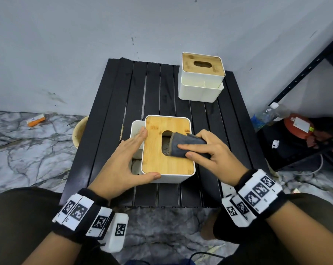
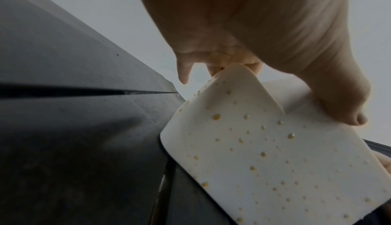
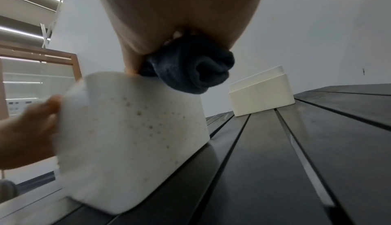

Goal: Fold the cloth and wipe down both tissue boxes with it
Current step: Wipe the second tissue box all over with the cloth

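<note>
My left hand [image 1: 123, 161] lies spread against the near box [image 1: 168, 148]: fingers along the left edge of its lid, thumb on the front wall. The box wall is spotted with droplets. My right hand [image 1: 206, 152] pinches the folded cloth [image 1: 183, 145], thumb on top, and holds it on the lid just beside the oval slot; one end overhangs the lid's right edge. The far box [image 1: 202, 77] stands well apart at the table's [image 1: 156, 88] back right corner, with bare slats between the boxes.

Head view looks down; wrist views low, close — all share near tissue box [image 1: 168, 150].
</note>
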